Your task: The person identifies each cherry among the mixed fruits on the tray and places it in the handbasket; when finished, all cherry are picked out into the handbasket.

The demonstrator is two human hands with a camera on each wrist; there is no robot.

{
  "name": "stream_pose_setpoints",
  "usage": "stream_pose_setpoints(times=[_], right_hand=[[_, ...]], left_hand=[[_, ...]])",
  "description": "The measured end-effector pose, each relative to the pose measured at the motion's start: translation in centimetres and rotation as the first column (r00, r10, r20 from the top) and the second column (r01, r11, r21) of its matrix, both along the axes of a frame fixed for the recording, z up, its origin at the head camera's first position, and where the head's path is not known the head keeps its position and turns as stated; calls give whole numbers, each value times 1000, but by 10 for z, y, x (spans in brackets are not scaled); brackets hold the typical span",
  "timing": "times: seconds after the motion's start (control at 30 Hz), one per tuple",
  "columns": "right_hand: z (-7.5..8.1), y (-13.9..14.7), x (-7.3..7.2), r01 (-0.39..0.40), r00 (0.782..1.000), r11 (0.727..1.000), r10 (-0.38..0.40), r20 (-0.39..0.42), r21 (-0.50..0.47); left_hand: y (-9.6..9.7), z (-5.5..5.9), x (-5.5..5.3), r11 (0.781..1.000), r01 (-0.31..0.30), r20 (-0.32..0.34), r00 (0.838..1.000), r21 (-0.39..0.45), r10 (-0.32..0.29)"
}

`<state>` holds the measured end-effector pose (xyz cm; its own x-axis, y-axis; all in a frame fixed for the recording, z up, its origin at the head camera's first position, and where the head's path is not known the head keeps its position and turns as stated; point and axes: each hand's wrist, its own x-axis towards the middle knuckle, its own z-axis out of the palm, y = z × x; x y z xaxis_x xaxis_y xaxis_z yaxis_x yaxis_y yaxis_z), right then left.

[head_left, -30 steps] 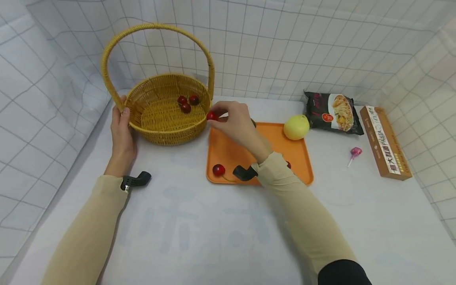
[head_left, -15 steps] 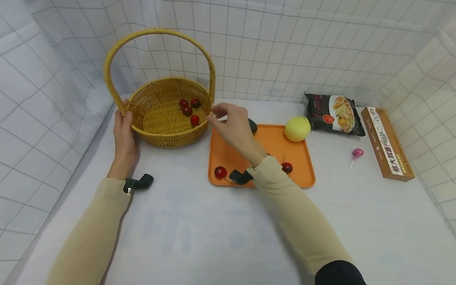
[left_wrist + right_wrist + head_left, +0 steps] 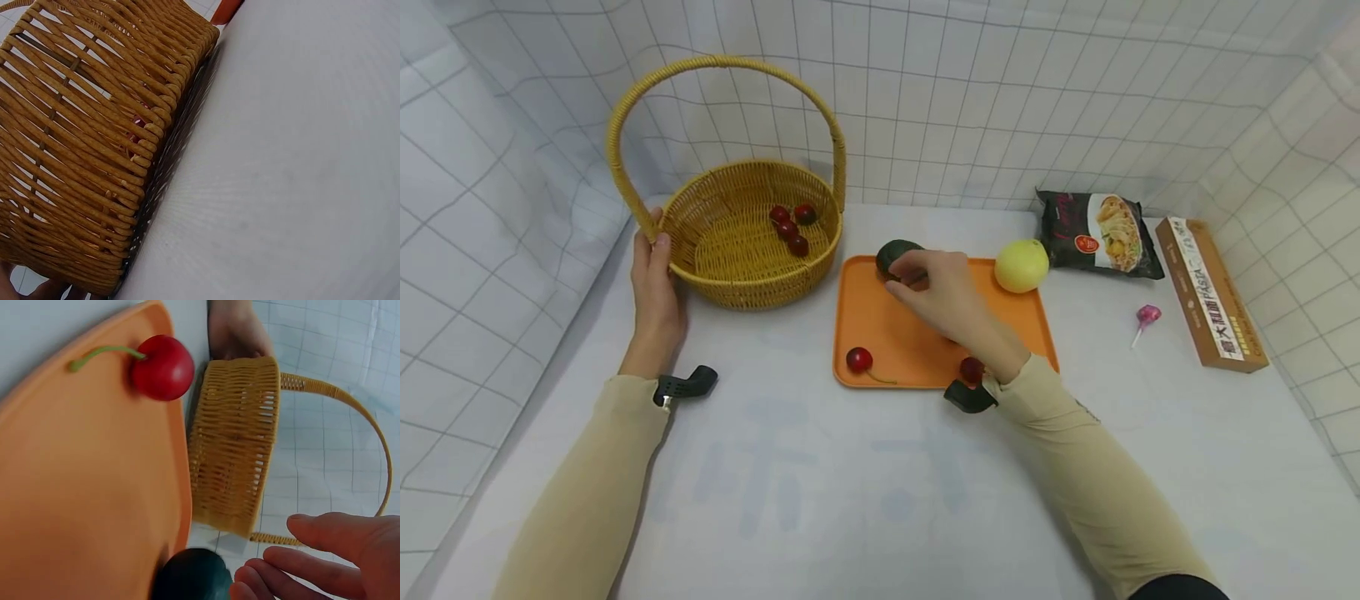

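In the head view, my left hand (image 3: 655, 296) grips the left side of a yellow wicker basket (image 3: 760, 292), thumb by the handle's base. Several dark red cherries (image 3: 787, 229) lie inside it. My right hand (image 3: 951, 296) hovers over an orange tray (image 3: 891, 333), fingers loosely bent with nothing between them. Beside its fingertips sits a dark green rounded fruit (image 3: 895, 252), like an avocado, at the tray's back left. One stemmed cherry (image 3: 859, 360) lies at the front left corner; another cherry (image 3: 972, 370) shows by the right wrist. The left wrist view shows the basket's woven wall (image 3: 75, 125) closely.
A round yellow-green fruit (image 3: 1022, 267) sits at the tray's back right corner. Beyond it lie a black food packet (image 3: 1101, 235), a pink lollipop (image 3: 1147, 315) and a brown pasta box (image 3: 1212, 294). White gridded cloth (image 3: 962, 108) stands behind and at both sides.
A cherry left my right hand and dropped into the basket, joining the others. The right hand then moved right and toward me, over the tray. The left hand stays on the basket.
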<state>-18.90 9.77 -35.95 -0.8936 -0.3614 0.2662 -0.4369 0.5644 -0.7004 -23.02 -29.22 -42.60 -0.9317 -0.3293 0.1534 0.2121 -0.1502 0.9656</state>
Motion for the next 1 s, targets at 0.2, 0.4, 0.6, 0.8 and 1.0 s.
stream_pose_setpoints(times=[0.2,0.4,0.6,0.8,1.0], right_hand=[[0,30,11,-3,1000,1000,2,29,27],[-3,58,13,-2,995,999,-3,105,42],[-6,78,10,-28,985,995,12,172,91],[-9,88,6,-58,973,983,17,231,175],[-17,91,4,-97,955,976,37,293,195]], left_hand=[[0,-1,0,1000,-3,-9,1000,-7,3],[1,-1,0,1000,-9,-8,1000,-19,9],[2,0,1,1000,-1,-3,1000,-17,1],[-1,1,2,1000,12,-11,1000,-2,-12],[-1,-1,0,1000,18,-8,1000,-5,-19]])
